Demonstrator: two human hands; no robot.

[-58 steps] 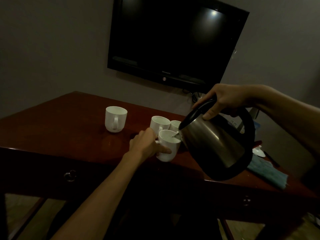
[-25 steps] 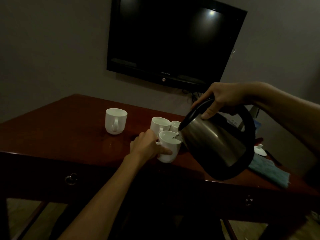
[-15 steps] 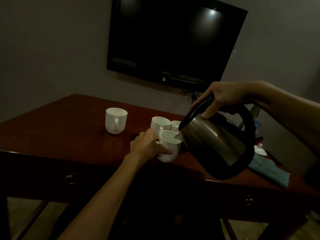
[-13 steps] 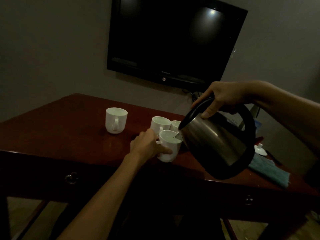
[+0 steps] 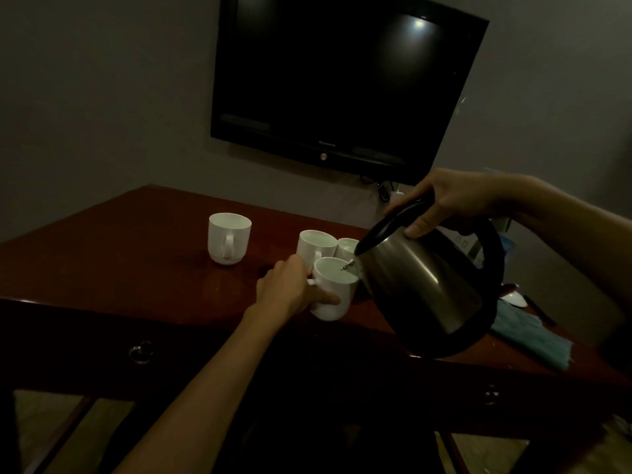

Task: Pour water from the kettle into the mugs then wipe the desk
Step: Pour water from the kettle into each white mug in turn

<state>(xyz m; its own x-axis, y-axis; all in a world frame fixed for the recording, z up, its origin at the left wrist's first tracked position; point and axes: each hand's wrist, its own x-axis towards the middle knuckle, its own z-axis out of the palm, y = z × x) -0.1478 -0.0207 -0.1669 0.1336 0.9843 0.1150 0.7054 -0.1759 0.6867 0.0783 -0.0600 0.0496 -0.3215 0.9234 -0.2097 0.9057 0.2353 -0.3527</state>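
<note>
Unmoved hands (image 5: 451, 203) grip kettle (image 5: 420, 285) — near mug (image 5: 333, 292).

We are seeing a steel kettle (image 5: 424, 289) with a black handle and base tilting spout-down over the nearest white mug (image 5: 333, 289), a thin stream of water running into it; that mug is standing upright near the front edge of the dark red desk (image 5: 119, 268); two more white mugs (image 5: 316, 246) are standing just behind it, close together; a fourth mug (image 5: 228, 238) is sitting apart to the left, handle facing us; a blue cloth (image 5: 531, 338) is lying at the desk's right end.
</note>
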